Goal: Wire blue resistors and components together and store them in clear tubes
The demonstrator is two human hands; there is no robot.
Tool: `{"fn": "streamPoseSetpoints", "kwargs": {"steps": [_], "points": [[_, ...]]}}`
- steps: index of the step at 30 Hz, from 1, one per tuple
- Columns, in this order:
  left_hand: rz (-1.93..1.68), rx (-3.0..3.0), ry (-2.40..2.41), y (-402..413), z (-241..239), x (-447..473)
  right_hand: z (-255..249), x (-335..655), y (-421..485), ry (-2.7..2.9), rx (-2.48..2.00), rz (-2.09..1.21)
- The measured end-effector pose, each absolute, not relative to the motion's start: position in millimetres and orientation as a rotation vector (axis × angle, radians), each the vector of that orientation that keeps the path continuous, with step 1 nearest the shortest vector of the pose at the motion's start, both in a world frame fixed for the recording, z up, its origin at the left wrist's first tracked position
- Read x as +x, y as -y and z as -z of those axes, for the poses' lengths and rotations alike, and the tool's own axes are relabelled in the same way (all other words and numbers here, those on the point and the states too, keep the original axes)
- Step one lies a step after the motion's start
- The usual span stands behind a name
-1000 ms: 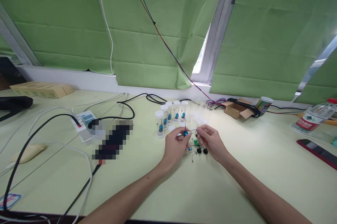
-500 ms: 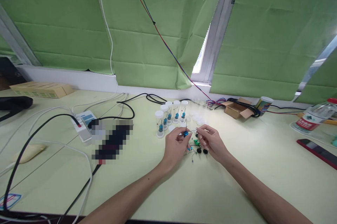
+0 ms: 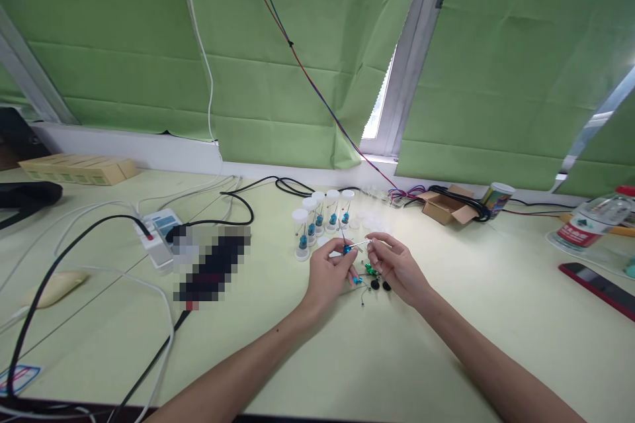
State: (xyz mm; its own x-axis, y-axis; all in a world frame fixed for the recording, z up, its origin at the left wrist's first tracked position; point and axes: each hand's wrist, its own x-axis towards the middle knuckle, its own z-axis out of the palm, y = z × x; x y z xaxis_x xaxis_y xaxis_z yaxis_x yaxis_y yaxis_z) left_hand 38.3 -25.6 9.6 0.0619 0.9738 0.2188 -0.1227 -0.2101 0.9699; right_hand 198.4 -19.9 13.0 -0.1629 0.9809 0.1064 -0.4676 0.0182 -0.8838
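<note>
My left hand pinches a small shiny blue piece between thumb and fingertips. A thin dark rod stands up from this piece, leaning left. The fingers of my right hand are closed on the end of a thin metal rod, which reaches left to the blue piece. Whether it sits inside the piece is too small to tell. On the table below lie a green piece, another blue piece, several thin rods and black round parts. Behind my left hand stand several capped clear tubes containing similar blue pieces.
A power strip with cables lies left, near a pixelated dark object. An open cardboard box and a can stand at the back right. Farther right are a water bottle and a red-edged phone.
The blue piece in my left hand has shifted slightly left and up, and its upright rod now leans left. My right hand has moved slightly left and up with the metal rod.
</note>
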Motion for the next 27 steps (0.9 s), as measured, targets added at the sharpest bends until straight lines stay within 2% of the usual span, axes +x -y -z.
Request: {"fn": "streamPoseSetpoints", "kwargs": {"steps": [27], "points": [[-1.289, 1.32, -0.97, 28.3, -8.4, 39.0, -8.2, 198.5, 17.3, 1.044, -0.742, -1.424]]}}
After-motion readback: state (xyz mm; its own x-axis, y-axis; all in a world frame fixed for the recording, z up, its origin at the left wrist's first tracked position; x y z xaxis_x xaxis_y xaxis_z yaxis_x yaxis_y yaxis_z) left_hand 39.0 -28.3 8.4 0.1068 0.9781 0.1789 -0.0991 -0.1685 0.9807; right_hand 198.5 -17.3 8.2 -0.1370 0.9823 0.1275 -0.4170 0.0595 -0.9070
